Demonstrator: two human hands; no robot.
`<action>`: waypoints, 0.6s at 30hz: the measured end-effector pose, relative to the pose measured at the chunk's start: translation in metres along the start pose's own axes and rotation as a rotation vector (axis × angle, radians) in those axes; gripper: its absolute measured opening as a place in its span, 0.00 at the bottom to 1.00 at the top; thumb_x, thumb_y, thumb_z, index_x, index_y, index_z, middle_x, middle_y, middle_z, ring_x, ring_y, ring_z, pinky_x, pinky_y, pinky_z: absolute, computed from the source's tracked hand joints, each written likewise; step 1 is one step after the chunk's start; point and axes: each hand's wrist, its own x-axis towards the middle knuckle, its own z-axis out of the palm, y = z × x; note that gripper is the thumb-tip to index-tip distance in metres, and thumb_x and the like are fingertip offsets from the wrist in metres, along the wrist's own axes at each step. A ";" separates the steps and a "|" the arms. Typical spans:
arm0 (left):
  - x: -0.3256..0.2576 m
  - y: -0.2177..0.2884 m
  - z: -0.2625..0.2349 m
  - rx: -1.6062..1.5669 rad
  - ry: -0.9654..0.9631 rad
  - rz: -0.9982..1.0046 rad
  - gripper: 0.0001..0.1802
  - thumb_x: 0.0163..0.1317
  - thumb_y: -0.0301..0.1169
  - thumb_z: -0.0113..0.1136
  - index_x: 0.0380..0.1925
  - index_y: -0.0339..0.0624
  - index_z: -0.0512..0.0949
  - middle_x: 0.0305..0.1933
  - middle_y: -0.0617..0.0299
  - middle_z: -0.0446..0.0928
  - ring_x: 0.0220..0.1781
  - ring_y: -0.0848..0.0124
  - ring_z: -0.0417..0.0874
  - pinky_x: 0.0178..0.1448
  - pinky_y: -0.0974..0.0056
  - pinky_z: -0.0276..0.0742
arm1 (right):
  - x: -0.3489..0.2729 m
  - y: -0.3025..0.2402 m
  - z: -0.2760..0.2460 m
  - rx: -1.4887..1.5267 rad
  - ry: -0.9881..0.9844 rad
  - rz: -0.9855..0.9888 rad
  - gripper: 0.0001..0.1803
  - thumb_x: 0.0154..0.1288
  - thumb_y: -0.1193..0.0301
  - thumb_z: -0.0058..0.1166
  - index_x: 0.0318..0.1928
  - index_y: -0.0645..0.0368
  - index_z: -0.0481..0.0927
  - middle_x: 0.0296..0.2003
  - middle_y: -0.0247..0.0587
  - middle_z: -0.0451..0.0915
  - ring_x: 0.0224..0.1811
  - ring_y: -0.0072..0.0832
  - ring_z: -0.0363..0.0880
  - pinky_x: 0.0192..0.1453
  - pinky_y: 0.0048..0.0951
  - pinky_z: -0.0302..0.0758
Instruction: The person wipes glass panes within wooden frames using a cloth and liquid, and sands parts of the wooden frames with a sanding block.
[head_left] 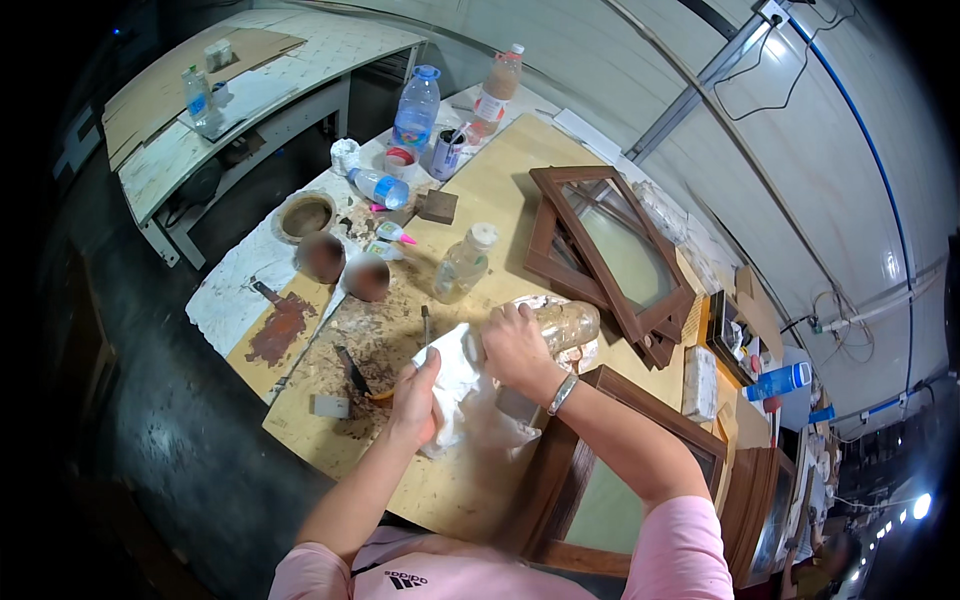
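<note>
Evidently a wetting step is in hand: a white rag [455, 385], bunched on the workbench [500, 180], is clasped by the left hand [415, 395], while a plastic bottle [565, 325], tipped sideways against it, is gripped by the right hand [515, 345]. Steady tilting over the cloth is called for next.

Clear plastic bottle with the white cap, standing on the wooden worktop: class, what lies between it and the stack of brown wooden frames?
In the head view, only bare wooden worktop lies between the clear capped bottle and the brown frame stack.

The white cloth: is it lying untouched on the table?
No, the left hand grips the white cloth while the right hand presses on it.
</note>
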 end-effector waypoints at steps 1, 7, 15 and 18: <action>0.000 -0.001 0.000 0.000 0.001 0.000 0.21 0.75 0.39 0.51 0.55 0.31 0.73 0.52 0.54 0.80 0.51 0.65 0.83 0.55 0.58 0.79 | 0.000 0.000 0.000 -0.029 0.005 -0.001 0.13 0.49 0.63 0.63 0.27 0.61 0.84 0.34 0.48 0.79 0.45 0.42 0.77 0.55 0.42 0.70; 0.001 -0.008 -0.002 0.004 -0.005 -0.011 0.19 0.75 0.38 0.51 0.53 0.31 0.74 0.51 0.54 0.80 0.50 0.66 0.83 0.54 0.59 0.79 | 0.004 0.005 0.003 -0.108 -0.031 -0.005 0.14 0.49 0.62 0.63 0.29 0.62 0.84 0.35 0.48 0.80 0.45 0.43 0.76 0.56 0.41 0.70; -0.010 0.008 0.001 -0.069 -0.004 -0.095 0.20 0.76 0.38 0.48 0.55 0.31 0.73 0.51 0.53 0.80 0.49 0.63 0.84 0.52 0.56 0.81 | 0.021 0.019 0.012 -0.066 0.073 0.067 0.09 0.47 0.70 0.59 0.30 0.60 0.84 0.33 0.46 0.80 0.43 0.43 0.77 0.54 0.41 0.71; -0.012 0.008 -0.009 -0.078 0.028 -0.107 0.20 0.76 0.37 0.47 0.56 0.31 0.72 0.53 0.52 0.79 0.51 0.62 0.84 0.52 0.55 0.81 | 0.039 0.033 0.007 0.117 0.227 0.188 0.08 0.44 0.73 0.60 0.30 0.60 0.83 0.33 0.46 0.80 0.41 0.44 0.78 0.51 0.42 0.73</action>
